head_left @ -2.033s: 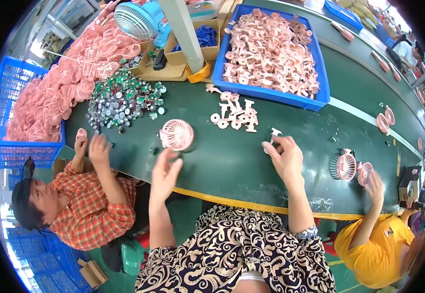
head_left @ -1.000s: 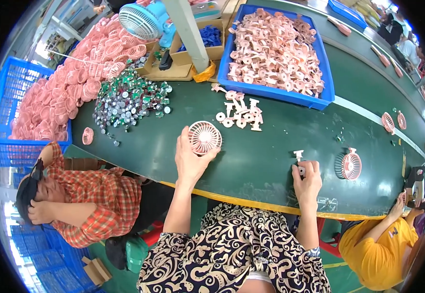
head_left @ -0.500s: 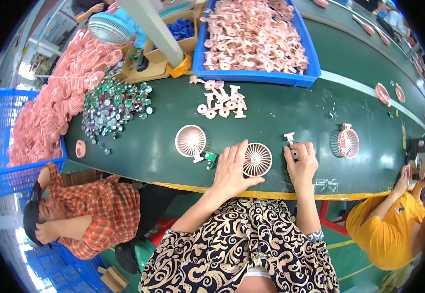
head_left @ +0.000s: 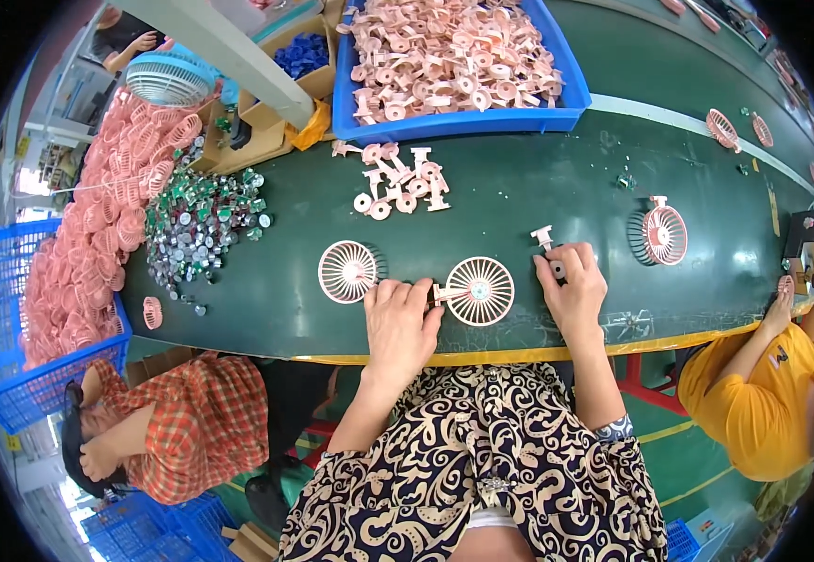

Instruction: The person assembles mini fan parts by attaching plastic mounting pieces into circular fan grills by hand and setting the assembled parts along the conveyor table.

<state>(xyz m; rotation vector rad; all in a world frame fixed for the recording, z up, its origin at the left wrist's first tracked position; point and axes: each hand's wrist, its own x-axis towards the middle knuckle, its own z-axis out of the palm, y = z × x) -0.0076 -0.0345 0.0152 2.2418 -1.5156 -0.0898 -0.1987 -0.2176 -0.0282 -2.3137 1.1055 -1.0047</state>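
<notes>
Right fingers (head_left: 586, 265) pinch a bracket (head_left: 542, 236); left fingers (head_left: 401, 298) (their grip unclear) lie between two cages (head_left: 480, 292): a careless sweep might knock either.

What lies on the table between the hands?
One round pink cage, between the left hand and right hand, in the head view.

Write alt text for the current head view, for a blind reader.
A person's right hand holds a small pink part over a green table, the left hand beside a round pink fan cage; beyond them sits a blue tray of pink pieces.
</notes>
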